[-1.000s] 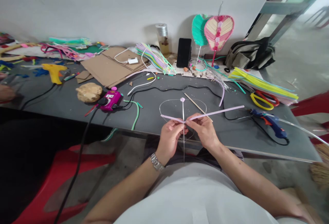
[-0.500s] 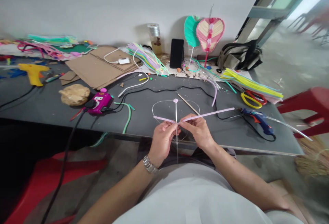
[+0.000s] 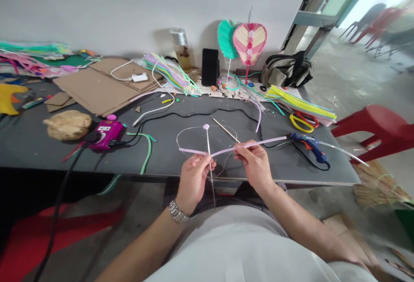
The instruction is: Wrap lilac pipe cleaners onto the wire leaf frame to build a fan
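Observation:
A thin wire heart frame [image 3: 186, 132] with a centre rod topped by a small pink bead [image 3: 206, 126] sits just above the front edge of the grey table [image 3: 181, 161]. My left hand [image 3: 193, 177] pinches the frame's centre together with a pale pink straw [image 3: 258, 143]. That straw runs across the frame and out to the right. My right hand [image 3: 256, 163] pinches the straw a little to the right of the rod. A thin wooden stick [image 3: 226, 130] lies behind the frame.
A blue glue gun [image 3: 308, 143] and yellow-red scissors [image 3: 302, 121] lie to the right, a purple glue gun [image 3: 105, 129] with black cords to the left. Coloured straw bundles [image 3: 299, 104], cardboard [image 3: 93, 86], a phone [image 3: 210, 67], two finished fans [image 3: 249, 42] and a bag [image 3: 286, 71] line the back. A red stool [image 3: 378, 129] stands at right.
My right hand has slid to the right along the pink straw, away from the left hand. The view has turned rightward.

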`<state>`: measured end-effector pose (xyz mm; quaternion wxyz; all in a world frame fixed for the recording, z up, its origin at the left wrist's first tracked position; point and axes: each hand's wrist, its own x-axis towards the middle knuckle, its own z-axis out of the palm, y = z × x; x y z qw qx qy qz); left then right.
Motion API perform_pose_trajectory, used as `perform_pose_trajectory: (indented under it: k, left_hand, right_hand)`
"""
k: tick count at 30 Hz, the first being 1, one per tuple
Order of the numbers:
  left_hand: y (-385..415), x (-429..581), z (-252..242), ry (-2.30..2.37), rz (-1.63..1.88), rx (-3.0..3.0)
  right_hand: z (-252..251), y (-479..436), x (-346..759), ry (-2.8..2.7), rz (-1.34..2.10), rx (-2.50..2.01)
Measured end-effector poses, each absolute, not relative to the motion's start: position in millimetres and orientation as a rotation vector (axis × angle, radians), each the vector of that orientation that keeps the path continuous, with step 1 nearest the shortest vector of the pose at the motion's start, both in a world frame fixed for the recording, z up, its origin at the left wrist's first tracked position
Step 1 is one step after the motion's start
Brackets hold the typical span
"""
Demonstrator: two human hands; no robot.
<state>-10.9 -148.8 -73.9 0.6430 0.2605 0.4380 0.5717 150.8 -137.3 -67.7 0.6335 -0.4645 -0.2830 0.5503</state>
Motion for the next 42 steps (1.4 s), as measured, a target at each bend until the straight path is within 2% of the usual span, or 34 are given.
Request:
perform_pose_trajectory:
  k: [42]
  left_hand:
    - [-149, -8, -72, 0.969, 1.287, 0.608]
  right_hand:
    - [-61, -118, 160, -0.757, 1.244, -1.074]
